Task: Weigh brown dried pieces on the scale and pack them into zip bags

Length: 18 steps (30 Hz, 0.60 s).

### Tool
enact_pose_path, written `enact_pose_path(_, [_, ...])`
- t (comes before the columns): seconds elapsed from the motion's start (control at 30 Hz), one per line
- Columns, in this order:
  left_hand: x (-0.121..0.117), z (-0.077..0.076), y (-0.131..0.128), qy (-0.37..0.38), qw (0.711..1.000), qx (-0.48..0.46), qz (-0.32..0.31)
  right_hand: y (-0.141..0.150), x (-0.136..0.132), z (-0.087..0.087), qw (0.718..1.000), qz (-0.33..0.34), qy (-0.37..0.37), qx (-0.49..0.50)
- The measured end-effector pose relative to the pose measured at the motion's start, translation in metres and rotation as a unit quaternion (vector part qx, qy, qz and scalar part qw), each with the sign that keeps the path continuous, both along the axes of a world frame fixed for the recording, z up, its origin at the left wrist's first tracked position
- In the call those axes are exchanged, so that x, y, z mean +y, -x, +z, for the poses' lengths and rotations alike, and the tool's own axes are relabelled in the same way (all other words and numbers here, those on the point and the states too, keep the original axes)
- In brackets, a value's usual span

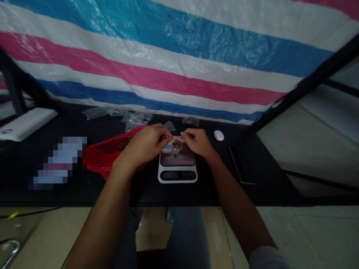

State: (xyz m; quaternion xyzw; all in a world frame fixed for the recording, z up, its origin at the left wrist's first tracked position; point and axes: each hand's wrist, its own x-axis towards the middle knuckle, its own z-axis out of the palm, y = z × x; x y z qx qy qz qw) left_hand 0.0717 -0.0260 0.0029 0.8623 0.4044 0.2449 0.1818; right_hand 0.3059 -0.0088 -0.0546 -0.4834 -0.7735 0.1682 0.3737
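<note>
Our hands pinched a small clear plastic bag [177, 146] over the white digital kitchen scale [177, 175].

Nearest us, the scale sat on a black tabletop [146, 190], its dark platform just below the bag. The bag's long axis stood roughly upright, its pinched mouth up and its lower end pointing down at the platform; whether they touched, we could not tell. Brown pieces [177, 144] showed inside. Our left hand [143, 145] closed narrowly on the bag's left edge, our right hand [196, 142] on its right, the bag between them. Left of the scale lay a red plastic bag [102, 157] holding more brown pieces. Beyond were small clear plastic bags [134, 117], a white computer mouse [218, 135], and a pink, white and blue striped tarpaulin [168, 63].
</note>
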Motion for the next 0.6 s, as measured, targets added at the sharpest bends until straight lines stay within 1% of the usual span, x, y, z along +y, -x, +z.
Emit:
enact_pose_path(0.13, [-0.001,-0.002,-0.008,-0.003,1.000,0.003,-0.030,0.000,0.000,0.000,1.000,-0.003,-0.006,-0.001])
enact_pose_path(0.3, [0.001,-0.009,-0.010,-0.019,1.000,-0.009,-0.010,0.000,-0.001,0.001,1.000,-0.003,-0.005,-0.002])
enact_pose_path(0.43, [0.004,-0.014,-0.010,0.007,1.000,0.005,-0.021,0.000,-0.002,0.002,1.000,-0.003,-0.007,-0.004])
enact_pose_path(0.5, [0.003,-0.011,-0.007,0.006,1.000,0.006,-0.015,0.000,-0.002,0.002,1.000,-0.004,-0.011,-0.004])
enact_pose_path(0.57, [0.001,-0.005,0.000,0.003,1.000,0.013,0.004,0.000,-0.002,0.002,1.000,-0.005,-0.011,-0.004])
enact_pose_path(0.6, [0.000,-0.001,0.005,0.014,1.000,0.026,0.008,0.000,-0.002,0.002,1.000,-0.005,-0.008,-0.004])
